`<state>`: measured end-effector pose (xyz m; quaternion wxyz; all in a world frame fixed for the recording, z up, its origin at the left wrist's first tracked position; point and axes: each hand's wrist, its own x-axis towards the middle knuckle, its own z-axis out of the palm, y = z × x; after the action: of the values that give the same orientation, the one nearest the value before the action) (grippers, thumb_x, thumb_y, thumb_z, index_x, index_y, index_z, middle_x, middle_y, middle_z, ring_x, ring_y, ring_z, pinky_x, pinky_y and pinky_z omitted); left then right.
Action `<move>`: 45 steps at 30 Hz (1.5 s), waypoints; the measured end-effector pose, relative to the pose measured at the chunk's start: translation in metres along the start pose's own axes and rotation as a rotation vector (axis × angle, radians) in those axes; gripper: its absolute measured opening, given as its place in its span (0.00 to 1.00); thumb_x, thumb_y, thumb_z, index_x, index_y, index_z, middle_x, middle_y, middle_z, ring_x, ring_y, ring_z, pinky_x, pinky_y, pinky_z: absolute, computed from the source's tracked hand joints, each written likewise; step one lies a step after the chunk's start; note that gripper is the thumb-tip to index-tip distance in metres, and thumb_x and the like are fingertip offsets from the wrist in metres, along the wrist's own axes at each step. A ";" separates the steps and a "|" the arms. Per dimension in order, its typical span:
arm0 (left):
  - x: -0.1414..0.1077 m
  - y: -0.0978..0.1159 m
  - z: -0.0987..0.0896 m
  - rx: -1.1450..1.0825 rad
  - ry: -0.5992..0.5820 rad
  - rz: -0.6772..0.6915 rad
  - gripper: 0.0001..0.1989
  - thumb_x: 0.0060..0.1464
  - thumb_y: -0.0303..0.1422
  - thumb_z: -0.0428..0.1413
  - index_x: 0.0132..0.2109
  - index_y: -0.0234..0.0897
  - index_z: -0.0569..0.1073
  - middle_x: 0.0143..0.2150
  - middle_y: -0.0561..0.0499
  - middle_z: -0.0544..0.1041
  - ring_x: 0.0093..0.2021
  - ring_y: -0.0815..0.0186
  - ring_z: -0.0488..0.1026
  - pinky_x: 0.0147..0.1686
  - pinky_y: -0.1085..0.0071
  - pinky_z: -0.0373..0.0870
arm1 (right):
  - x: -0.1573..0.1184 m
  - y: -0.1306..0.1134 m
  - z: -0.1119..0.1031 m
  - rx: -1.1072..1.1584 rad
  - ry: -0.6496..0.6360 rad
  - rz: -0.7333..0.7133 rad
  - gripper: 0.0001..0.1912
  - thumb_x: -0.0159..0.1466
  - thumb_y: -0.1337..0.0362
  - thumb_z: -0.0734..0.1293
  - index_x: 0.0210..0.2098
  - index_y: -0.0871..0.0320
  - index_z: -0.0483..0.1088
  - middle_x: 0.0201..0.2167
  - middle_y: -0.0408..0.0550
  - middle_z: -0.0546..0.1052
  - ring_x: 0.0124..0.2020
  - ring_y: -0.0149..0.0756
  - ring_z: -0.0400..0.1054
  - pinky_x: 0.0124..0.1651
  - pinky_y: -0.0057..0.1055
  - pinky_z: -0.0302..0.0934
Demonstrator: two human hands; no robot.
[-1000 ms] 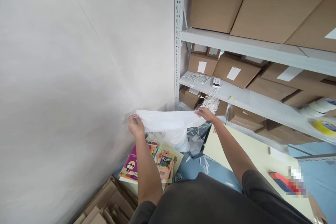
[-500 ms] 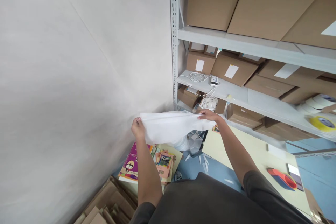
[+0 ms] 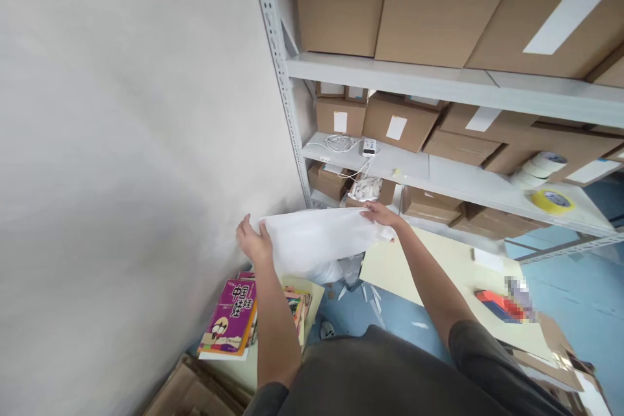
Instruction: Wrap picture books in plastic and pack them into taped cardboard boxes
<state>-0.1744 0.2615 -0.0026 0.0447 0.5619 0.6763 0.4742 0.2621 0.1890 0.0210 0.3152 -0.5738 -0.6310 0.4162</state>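
Note:
A thin white sheet, soft like plastic film or a flat bag, stretches between my two hands in front of me. My right hand pinches its top right corner. At the other end, my left hand has its thumb and fingers apart, the thumb beside or touching the sheet's left edge. Below that forearm lie a purple book and several colourful papers or booklets, partly covered by my arm. Whether the sheet is one layer or several cannot be told.
A grey wall rises close on the left. Metal shelves with cardboard boxes and tape rolls stand ahead. To the right is a pale tabletop; flattened cardboard leans at lower left. Scraps lie on the blue floor.
My left hand's fingers have spread from a closed grip at the sheet's left corner. The right hand keeps its pinch. The view has turned right, showing more of the shelves.

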 end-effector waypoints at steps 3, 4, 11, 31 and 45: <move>-0.033 0.066 0.017 0.000 -0.074 0.254 0.29 0.64 0.43 0.59 0.66 0.34 0.70 0.68 0.33 0.68 0.70 0.46 0.62 0.70 0.48 0.56 | -0.019 0.015 -0.017 0.031 0.050 0.003 0.21 0.64 0.41 0.67 0.36 0.52 0.65 0.22 0.36 0.69 0.26 0.35 0.63 0.34 0.31 0.58; -0.046 0.091 0.026 -0.009 -0.154 0.346 0.29 0.62 0.45 0.61 0.65 0.35 0.71 0.69 0.34 0.67 0.72 0.45 0.60 0.71 0.47 0.55 | -0.026 0.020 -0.025 0.034 0.067 0.005 0.21 0.64 0.41 0.67 0.36 0.52 0.65 0.21 0.36 0.68 0.25 0.34 0.63 0.34 0.31 0.58; -0.144 0.213 0.093 0.034 -0.649 0.755 0.42 0.55 0.51 0.66 0.72 0.43 0.67 0.77 0.43 0.60 0.78 0.41 0.46 0.74 0.45 0.49 | -0.118 0.058 -0.101 0.074 0.205 0.087 0.20 0.63 0.44 0.69 0.34 0.54 0.67 0.24 0.41 0.76 0.25 0.35 0.69 0.33 0.31 0.61; -0.392 0.155 0.251 0.223 -1.139 0.746 0.39 0.65 0.50 0.53 0.77 0.39 0.58 0.80 0.41 0.50 0.79 0.42 0.42 0.74 0.42 0.48 | -0.276 0.278 -0.119 -0.267 0.304 0.777 0.12 0.67 0.60 0.72 0.48 0.55 0.76 0.37 0.48 0.83 0.36 0.38 0.76 0.38 0.28 0.62; -0.440 0.100 0.322 0.311 -1.361 0.719 0.37 0.61 0.37 0.57 0.75 0.41 0.62 0.80 0.41 0.52 0.79 0.41 0.44 0.72 0.42 0.52 | -0.310 0.322 -0.060 -0.732 0.690 0.968 0.41 0.67 0.65 0.64 0.77 0.54 0.49 0.79 0.59 0.48 0.79 0.59 0.36 0.74 0.64 0.38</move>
<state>0.2490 0.0910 -0.3171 0.2138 0.9130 0.3358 -0.0891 0.5080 -0.1089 -0.2121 0.0631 -0.9592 -0.2680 0.0646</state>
